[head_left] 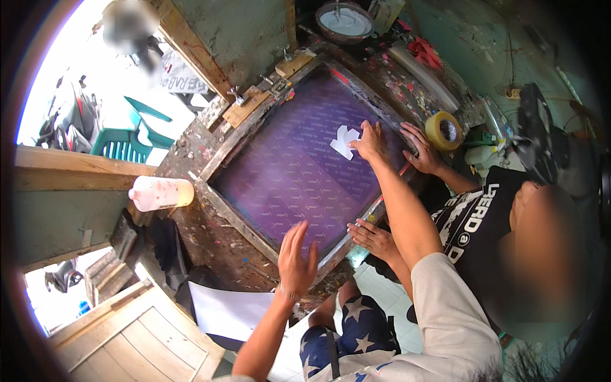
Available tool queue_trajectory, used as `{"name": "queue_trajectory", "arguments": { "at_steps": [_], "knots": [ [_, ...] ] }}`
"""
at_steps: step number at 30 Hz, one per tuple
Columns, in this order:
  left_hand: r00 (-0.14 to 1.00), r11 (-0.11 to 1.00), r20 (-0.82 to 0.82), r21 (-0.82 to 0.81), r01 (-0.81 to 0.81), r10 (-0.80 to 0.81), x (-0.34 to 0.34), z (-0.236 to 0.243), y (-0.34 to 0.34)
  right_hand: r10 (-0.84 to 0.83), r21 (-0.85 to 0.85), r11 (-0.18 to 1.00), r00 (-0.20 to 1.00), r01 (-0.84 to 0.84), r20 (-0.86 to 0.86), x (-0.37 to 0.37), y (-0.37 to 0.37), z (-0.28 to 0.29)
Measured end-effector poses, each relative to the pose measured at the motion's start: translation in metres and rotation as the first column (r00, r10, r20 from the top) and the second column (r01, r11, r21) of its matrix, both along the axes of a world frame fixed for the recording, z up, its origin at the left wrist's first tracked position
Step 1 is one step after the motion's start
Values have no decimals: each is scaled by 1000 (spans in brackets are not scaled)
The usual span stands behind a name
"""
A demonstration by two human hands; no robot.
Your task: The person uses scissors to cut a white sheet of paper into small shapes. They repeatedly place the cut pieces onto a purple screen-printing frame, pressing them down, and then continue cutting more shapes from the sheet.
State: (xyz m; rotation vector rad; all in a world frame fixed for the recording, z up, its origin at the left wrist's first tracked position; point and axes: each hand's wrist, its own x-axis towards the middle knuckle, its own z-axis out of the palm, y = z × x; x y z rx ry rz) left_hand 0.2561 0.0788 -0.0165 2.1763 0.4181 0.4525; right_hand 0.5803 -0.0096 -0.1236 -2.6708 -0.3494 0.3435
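A wooden-framed printing screen (238, 226) with purple, patterned mesh lies across the worktable. Over its upper right part is a small white paper piece (344, 145) with an irregular, cut outline. My right hand (371, 141) has it at its right edge, the thumb overlapping the paper and the fingers bent beside it. My left hand (298, 260) hovers by the frame's near edge, fingers stretched out, holding nothing. From the right, a co-worker's one hand (374, 240) rests on the frame's near right side. The co-worker's other hand (421, 149) lies at the frame's right edge.
A pinkish plastic bottle (162, 193) lies at the left. Wooden blocks with clamps (247, 108) line the far left edge. Beyond the screen are a bowl of white paste (345, 24) and a tape roll (443, 130). The co-worker (474, 219) stands close at the right.
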Motion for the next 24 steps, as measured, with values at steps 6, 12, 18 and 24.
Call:
{"name": "queue_trajectory", "arguments": {
  "at_steps": [6,12,18,24],
  "knots": [
    [913,965,-345,-67,-253,216,-163,49,-15,-182,191,957,964,219,-195,-6,9,-10],
    [815,605,-371,-547,-579,445,-191,58,-20,-156,724,456,847,518,-508,-90,-10,42],
    [917,161,-285,-928,-338,280,-117,76,-7,335,651,287,563,703,-756,-268,-46,150],
    [962,109,-221,-965,-240,157,-116,74,-32,314,644,376,562,667,-765,-337,-94,171]
  ]
}}
